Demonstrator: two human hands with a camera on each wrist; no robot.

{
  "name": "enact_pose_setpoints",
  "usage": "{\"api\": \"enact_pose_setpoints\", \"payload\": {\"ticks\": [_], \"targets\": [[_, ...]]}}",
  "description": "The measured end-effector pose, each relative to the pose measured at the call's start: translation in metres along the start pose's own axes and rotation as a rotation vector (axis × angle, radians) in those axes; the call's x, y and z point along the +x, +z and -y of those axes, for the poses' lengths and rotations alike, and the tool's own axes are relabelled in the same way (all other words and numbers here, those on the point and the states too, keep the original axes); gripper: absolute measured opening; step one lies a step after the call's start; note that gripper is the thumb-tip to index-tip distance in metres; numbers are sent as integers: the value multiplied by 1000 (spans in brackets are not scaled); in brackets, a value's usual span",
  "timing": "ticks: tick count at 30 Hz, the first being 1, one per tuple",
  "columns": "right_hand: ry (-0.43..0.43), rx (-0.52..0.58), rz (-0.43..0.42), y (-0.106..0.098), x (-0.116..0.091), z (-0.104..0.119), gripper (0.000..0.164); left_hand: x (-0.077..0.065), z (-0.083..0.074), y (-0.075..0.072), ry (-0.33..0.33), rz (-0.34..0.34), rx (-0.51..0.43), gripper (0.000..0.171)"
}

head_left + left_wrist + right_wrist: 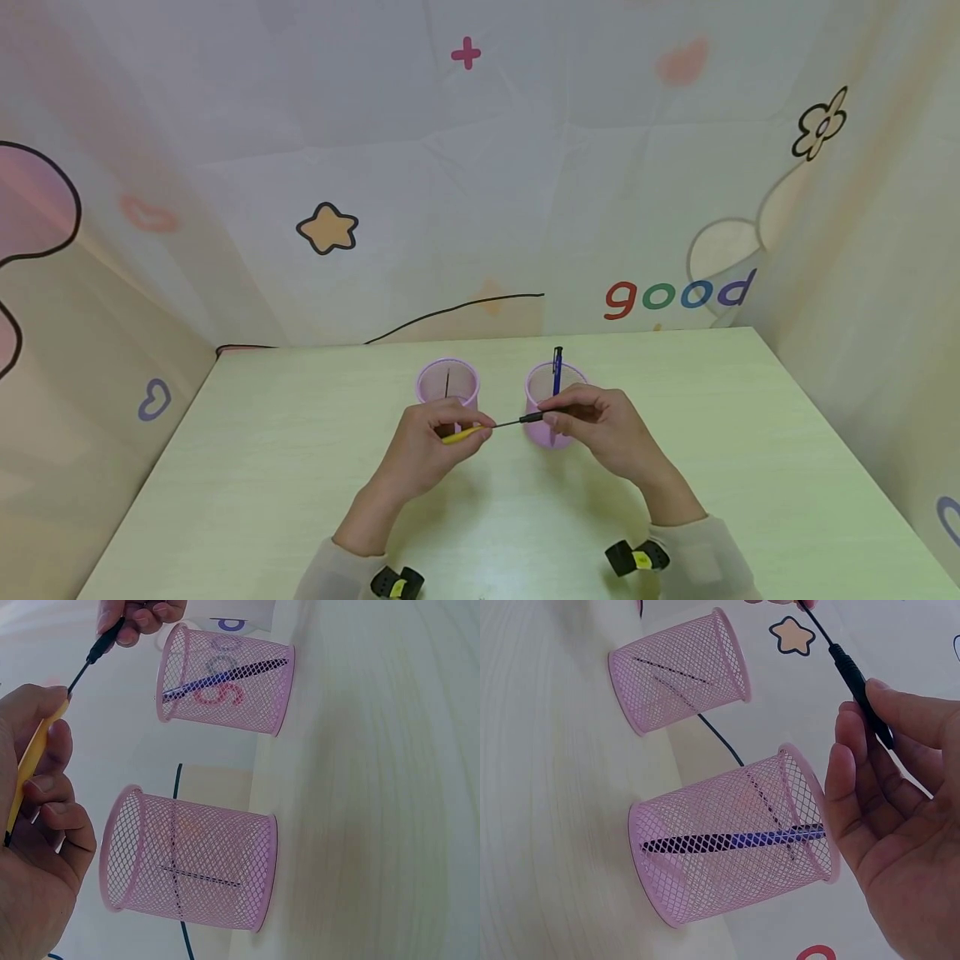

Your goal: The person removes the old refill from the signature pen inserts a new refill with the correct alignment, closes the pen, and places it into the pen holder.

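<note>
My left hand (431, 443) pinches a slim yellow handle (33, 761) with a dark end. My right hand (606, 429) pinches a black handle (857, 690), ridged near its neck, between thumb and fingers. A thin metal shaft (507, 423) runs between the two handles; whether they form one tool or two I cannot tell. Behind my left hand stands a pink mesh pen cup (139, 847) with a thin dark stick (447, 383) inside. Another pink mesh cup (705, 889), behind my right hand, contains a blue pen (557, 371) standing upright.
Both cups stand apart on a pale wooden table (247, 467). A printed curtain (405, 167) rises behind the table's back edge and along both sides. Dark wrist cameras (397, 583) are worn at the sleeves.
</note>
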State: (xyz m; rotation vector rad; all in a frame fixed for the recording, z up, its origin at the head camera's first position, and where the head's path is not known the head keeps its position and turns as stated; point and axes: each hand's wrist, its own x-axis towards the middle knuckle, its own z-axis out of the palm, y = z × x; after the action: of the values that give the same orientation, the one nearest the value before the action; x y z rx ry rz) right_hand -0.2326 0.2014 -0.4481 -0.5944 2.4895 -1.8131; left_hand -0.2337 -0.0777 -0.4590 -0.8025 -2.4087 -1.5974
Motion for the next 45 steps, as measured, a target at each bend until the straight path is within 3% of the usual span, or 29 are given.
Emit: {"api": "enact_pose_setpoints", "payload": {"ticks": [11, 28, 45], "targets": [[18, -5, -16, -3, 0, 1, 17, 1, 2, -3, 7, -2, -9, 13], [10, 8, -27, -11, -1, 0, 15, 0, 0, -6, -34, -13, -18, 9], [16, 19, -29, -14, -2, -2, 16, 0, 1, -7, -17, -8, -25, 8]]}}
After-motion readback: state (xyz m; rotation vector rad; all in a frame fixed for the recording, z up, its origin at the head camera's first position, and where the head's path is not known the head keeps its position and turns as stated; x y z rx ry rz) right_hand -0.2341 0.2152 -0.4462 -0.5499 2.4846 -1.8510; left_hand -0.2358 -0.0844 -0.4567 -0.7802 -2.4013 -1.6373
